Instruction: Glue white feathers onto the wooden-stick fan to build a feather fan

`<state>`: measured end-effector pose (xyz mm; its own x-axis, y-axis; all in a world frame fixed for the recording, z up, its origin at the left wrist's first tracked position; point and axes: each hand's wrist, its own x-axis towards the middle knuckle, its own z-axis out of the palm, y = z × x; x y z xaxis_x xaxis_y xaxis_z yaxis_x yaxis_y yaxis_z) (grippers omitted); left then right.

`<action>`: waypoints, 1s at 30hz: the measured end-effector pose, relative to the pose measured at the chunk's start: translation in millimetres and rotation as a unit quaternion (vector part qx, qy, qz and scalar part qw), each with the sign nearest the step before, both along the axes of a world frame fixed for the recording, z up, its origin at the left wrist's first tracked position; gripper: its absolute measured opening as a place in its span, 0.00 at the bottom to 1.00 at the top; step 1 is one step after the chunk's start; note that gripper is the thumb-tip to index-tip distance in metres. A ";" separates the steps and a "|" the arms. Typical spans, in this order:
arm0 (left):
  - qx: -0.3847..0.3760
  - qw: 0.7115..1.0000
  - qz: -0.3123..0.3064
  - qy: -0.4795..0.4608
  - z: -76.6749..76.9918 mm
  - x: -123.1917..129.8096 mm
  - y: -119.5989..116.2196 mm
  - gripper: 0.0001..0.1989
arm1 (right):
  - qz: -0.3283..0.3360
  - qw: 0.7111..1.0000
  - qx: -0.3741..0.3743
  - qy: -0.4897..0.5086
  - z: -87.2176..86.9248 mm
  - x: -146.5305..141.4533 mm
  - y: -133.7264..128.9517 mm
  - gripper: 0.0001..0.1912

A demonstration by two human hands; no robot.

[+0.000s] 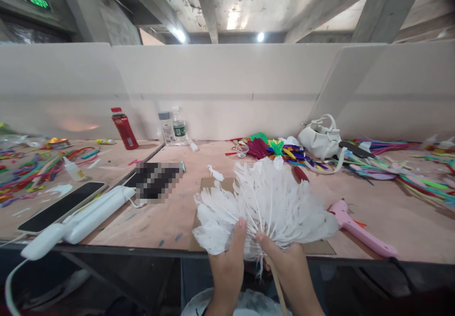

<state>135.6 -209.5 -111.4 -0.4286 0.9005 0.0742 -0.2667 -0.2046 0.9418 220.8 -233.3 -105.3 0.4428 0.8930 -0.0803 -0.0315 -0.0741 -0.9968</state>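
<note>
Item: white feather fan (265, 204), lower centre of frame; I am holding it over the table's near edge (142, 249), my left hand (227, 264) and right hand (287, 264) both pinched on its base. Bare tabletop is lying open between the fan and the pink glue gun (359, 233) at lower right. Container: a small clear cup (242, 150) is sitting mid-frame by the coloured feathers (280, 150), contents too small to tell.

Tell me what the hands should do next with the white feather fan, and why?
Probably set the feather fan down on the cardboard beneath it: both the left hand and right hand pinch its base, so neither can reach the pink glue gun.
</note>
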 end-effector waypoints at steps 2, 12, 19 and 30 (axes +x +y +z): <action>-0.001 1.000 0.003 -0.006 -1.3 0.5 0.1 0.30 | 0.002 1.000 -0.003 0.002 0.9 0.4 -0.6 0.20; 0.030 0.999 0.003 -0.016 -10.6 -1.8 2.9 0.29 | 0.020 1.000 -0.010 -0.018 -3.7 4.0 -1.8 0.23; 0.023 0.999 -0.017 -0.040 -16.5 -4.8 6.5 0.28 | 0.037 0.999 0.006 0.000 -9.0 7.1 -2.9 0.25; 0.012 0.999 0.015 -0.030 -16.1 -7.8 9.4 0.30 | 0.062 0.996 0.013 -0.062 -6.3 4.7 -0.9 0.28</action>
<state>127.8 -200.1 -127.4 -0.4597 0.8854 0.0689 -0.3168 -0.2359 0.9187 225.5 -234.2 -111.6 0.3345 0.9424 -0.0075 0.0990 -0.0430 -0.9942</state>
